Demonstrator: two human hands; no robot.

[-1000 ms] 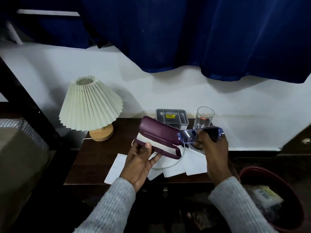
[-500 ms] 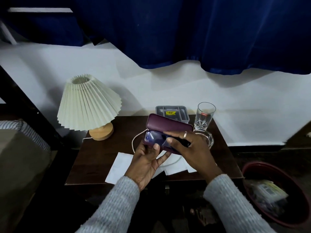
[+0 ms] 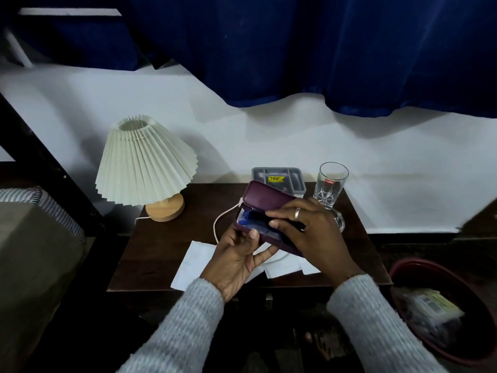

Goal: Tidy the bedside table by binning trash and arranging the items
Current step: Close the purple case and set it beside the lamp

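Observation:
A maroon glasses case (image 3: 266, 200) hangs open above the dark wooden bedside table (image 3: 166, 246). My left hand (image 3: 236, 254) grips its lower half from below, thumb on the front rim. Blue-tinted glasses (image 3: 251, 220) lie inside the case. My right hand (image 3: 309, 230) rests over them, fingers pressing the glasses down into the case. White paper sheets (image 3: 196, 262) lie on the table under both hands. A red bin (image 3: 403, 270) with trash stands on the floor at the right.
A pleated cream lamp (image 3: 142, 162) on a wooden base stands at the table's left rear, its white cord (image 3: 220, 219) trailing forward. A grey tray (image 3: 279, 176) and a clear drinking glass (image 3: 330, 184) stand at the back. A striped cushion (image 3: 45, 200) sits at the left.
My right hand has brought the blue glasses from beside the case into it. The case's lid has swung open, and my left hand keeps holding it.

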